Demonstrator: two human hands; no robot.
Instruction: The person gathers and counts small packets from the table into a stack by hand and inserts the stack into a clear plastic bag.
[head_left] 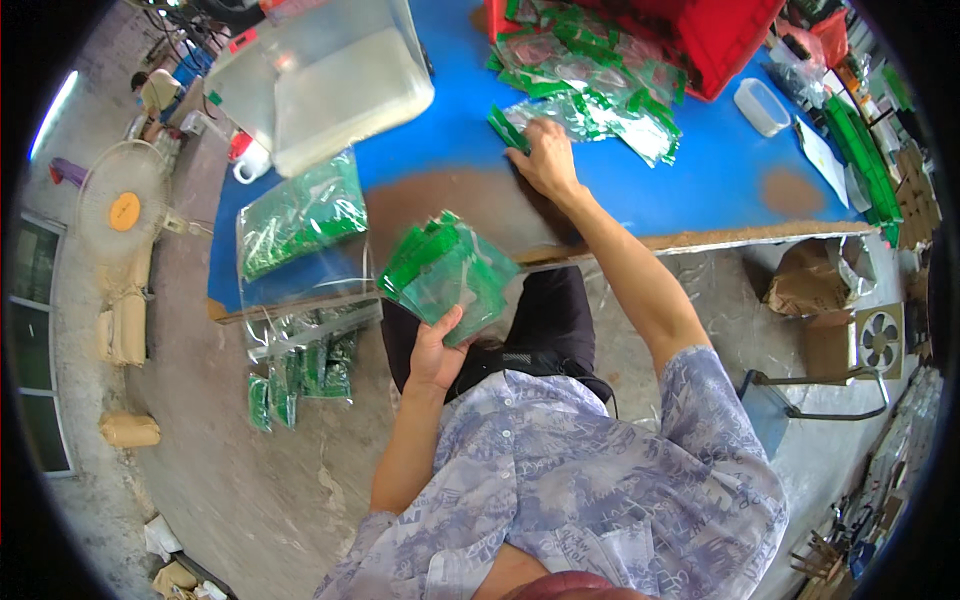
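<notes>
A fanned stack of green-and-clear plastic packets [455, 270] is in my left hand [440, 350], held near my lap in front of the table edge. My thumb lies over the top packet. Reaching forward, my right hand [548, 160] has its fingers curled on a green-edged plastic packet [508, 128] at the near left side of a loose pile. That pile of similar packets [590, 70] spreads over the blue table and up to a tipped red bin. My palm hides part of the gripped packet.
The blue table [450, 120] has brown worn patches. Around it are the red bin [715, 45], a translucent tub [350, 90], a large clear bag of green packets [305, 215], a white mug [252, 163] and a small clear container [762, 107]. More bagged packets [310, 370] sit below the left edge.
</notes>
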